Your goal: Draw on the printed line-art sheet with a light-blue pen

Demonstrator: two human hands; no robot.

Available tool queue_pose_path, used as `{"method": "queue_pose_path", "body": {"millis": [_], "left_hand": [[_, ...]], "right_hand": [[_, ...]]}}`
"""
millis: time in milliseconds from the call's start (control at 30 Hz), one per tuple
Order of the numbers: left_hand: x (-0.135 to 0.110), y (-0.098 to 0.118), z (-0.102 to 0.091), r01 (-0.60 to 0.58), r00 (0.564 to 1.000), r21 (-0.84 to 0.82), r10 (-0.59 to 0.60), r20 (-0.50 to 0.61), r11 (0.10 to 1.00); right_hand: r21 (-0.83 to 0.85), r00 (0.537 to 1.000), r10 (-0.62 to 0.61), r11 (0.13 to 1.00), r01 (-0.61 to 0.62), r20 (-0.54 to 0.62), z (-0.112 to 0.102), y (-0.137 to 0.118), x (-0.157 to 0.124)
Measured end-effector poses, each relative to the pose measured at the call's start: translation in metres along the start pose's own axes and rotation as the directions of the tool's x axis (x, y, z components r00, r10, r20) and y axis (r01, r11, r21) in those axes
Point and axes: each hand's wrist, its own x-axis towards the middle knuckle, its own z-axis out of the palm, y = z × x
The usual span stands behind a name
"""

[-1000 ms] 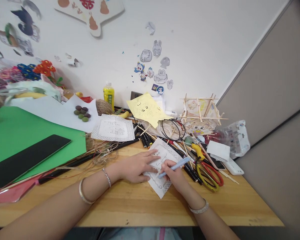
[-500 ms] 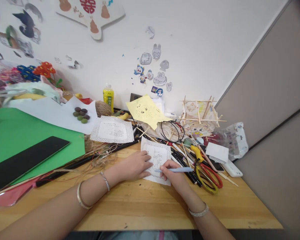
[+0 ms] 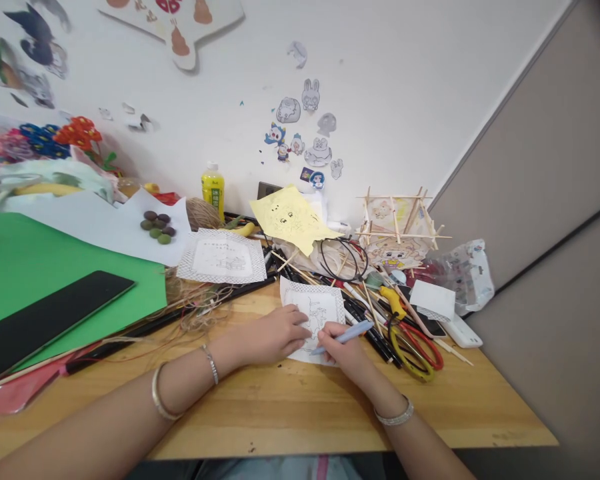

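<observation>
A white sheet of paper (image 3: pixel 333 305) with a black line drawing and a patterned border lies on the wooden table in front of me. My left hand (image 3: pixel 279 332) rests flat over its left edge, fingers spread. My right hand (image 3: pixel 343 347) pinches a light blue pen (image 3: pixel 354 331), its tip down at the lower part of the sheet. The pen slants up to the right. My fingers hide part of the drawing. Beyond, to the left, lies a second bordered drawing (image 3: pixel 223 255).
Right of the sheet are black markers (image 3: pixel 373 333), sticks and yellow-and-red scissors (image 3: pixel 415 347). A stick frame (image 3: pixel 397 230) stands behind. A yellow paper (image 3: pixel 290 217) and a yellow bottle (image 3: pixel 213 190) are at the back. Left are a green sheet (image 3: pixel 80 243) and a black tablet-like slab (image 3: pixel 55 323).
The pen has tilted more steeply, its back end raised and shifted left, its tip slightly lower on the sheet. My left hand stays on the paper. The whole view has shifted slightly.
</observation>
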Motion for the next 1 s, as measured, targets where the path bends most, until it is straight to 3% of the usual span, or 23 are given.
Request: {"method": "queue_pose_path", "body": {"millis": [233, 367, 567, 700, 1000], "left_hand": [[0.001, -0.008, 0.001, 0.042, 0.999, -0.141, -0.038, 0.032, 0.989], [-0.002, -0.01, -0.002, 0.063, 0.995, -0.226, -0.043, 0.092, 0.972], [-0.002, -0.008, -0.003, 0.04, 0.99, -0.298, 0.001, 0.138, 0.954], [-0.001, -0.006, -0.003, 0.027, 0.988, -0.28, 0.016, 0.151, 0.96], [-0.003, -0.008, -0.003, 0.038, 0.981, -0.225, 0.006, 0.194, 0.974]], "right_hand": [[0.192, 0.99, -0.086, 0.976, 0.107, -0.115, -0.008, -0.008, 0.001], [0.196, 0.98, -0.175, 0.962, 0.19, -0.089, -0.012, -0.016, -0.002], [0.253, 0.996, -0.081, 0.965, 0.071, 0.03, -0.002, -0.008, -0.004], [0.226, 0.999, 0.008, 0.974, -0.018, 0.046, 0.004, -0.003, -0.004], [0.107, 0.995, -0.049, 0.993, 0.04, 0.087, 0.008, 0.005, -0.003]]}}
